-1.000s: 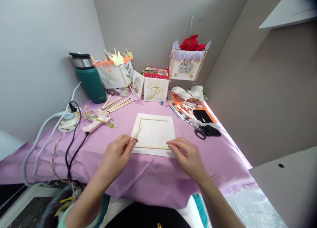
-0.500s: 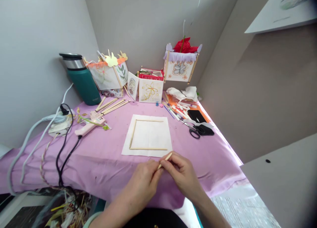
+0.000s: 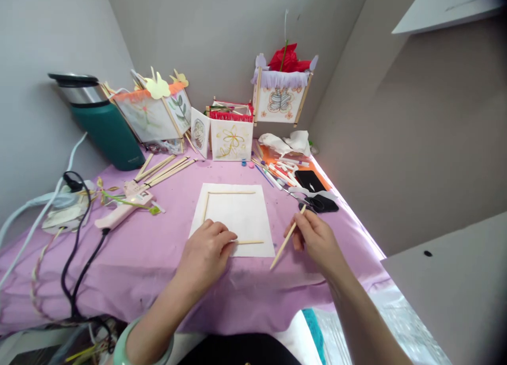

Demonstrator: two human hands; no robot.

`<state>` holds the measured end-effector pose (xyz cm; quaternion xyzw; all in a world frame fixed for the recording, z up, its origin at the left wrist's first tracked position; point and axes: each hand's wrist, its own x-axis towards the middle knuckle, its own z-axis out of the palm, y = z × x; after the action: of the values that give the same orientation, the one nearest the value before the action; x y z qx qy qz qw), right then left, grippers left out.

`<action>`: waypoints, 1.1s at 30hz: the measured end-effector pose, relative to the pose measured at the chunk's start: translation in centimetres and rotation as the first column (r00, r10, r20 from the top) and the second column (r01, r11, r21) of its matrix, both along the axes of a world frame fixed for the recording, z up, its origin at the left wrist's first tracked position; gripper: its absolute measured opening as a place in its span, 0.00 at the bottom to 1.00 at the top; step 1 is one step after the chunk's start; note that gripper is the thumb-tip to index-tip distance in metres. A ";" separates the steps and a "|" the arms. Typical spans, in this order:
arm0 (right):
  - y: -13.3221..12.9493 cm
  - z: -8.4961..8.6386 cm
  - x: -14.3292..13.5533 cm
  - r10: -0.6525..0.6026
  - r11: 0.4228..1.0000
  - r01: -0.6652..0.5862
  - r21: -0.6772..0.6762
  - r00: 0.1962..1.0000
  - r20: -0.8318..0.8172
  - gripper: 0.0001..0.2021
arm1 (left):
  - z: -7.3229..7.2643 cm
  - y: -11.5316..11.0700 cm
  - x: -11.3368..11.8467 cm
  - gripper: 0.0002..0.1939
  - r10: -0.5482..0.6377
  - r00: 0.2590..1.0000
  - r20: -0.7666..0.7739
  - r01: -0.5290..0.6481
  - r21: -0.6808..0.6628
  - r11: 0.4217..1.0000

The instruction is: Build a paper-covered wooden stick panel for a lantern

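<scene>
A white paper sheet (image 3: 233, 217) lies near the front of the table, with thin wooden sticks along its top, left and bottom sides. My left hand (image 3: 212, 243) rests over the sheet's lower left corner, its bent fingertips at the bottom stick (image 3: 250, 242); part of that stick is hidden, and whether the fingers grip it is unclear. To the right of the sheet, my right hand (image 3: 311, 235) pinches a loose wooden stick (image 3: 283, 246) near its upper end. That stick slants down toward the sheet's lower right corner.
Scissors (image 3: 311, 202), markers (image 3: 282, 172) and a black phone (image 3: 309, 181) lie right. A pink glue gun (image 3: 122, 212), more sticks (image 3: 170, 172) and a green tumbler (image 3: 109, 132) are left. Decorated paper boxes (image 3: 232, 138) stand behind; cables (image 3: 75, 243) run along the left side.
My hands have parted from the shared hold on the stick. The left moved up and left onto the sheet; the right moved up and right with the stick. The camera view has shifted slightly.
</scene>
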<state>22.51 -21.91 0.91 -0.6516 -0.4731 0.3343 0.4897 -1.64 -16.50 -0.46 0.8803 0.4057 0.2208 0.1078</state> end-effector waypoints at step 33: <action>9.2 -0.2 -1.7 0.145 0.989 -0.145 0.024 0.934 -0.325 0.10 | 0.1 2.1 -0.5 0.12 -0.110 0.987 0.114 0.118 -0.069 0.991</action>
<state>20.82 -12.66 0.74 -0.5508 -0.4322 0.4727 0.5352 -2.13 -14.40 -0.33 0.8838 0.3562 0.2470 0.1759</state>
